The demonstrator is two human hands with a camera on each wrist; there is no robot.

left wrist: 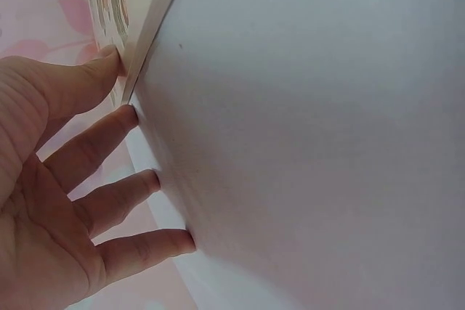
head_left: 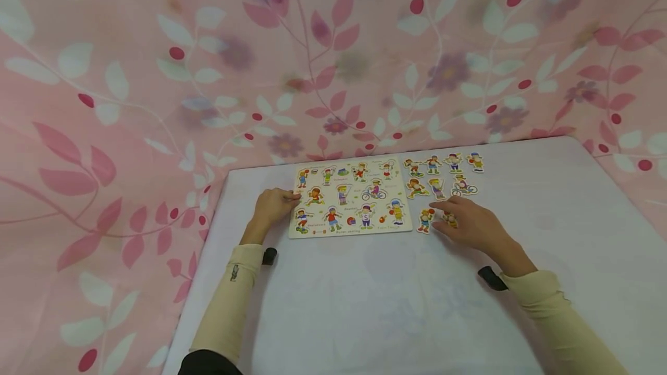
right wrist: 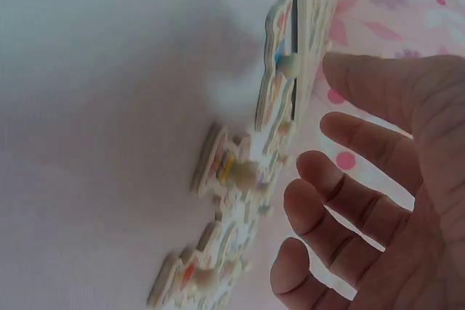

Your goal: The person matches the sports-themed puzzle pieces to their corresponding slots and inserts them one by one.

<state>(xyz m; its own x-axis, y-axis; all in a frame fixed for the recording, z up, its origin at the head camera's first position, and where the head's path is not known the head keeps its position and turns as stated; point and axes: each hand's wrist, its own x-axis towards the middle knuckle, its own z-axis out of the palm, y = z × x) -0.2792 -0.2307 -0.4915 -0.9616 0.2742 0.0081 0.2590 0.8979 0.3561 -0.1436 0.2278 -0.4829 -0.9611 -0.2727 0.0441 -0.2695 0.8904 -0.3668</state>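
Note:
In the head view a wooden picture puzzle board [head_left: 333,201] with sports figures lies on the white table. My left hand [head_left: 274,208] is at its left edge. The left wrist view shows the thumb [left wrist: 98,81] against the board's edge [left wrist: 149,41], with the other fingers [left wrist: 145,248] spread and their tips at the tabletop. Over the right-hand group of loose pieces, my right hand [head_left: 471,225] is held with loosely bent fingers and nothing between them. A ball-player piece [head_left: 424,220] lies left of its fingertips; another piece [head_left: 450,220] is partly hidden beneath them.
Several more figure pieces, among them a cyclist [head_left: 464,186], lie in rows right of the board. Each piece seen close in the right wrist view has a knob [right wrist: 243,174]. A pink floral curtain [head_left: 333,62] hangs behind the table [head_left: 365,305].

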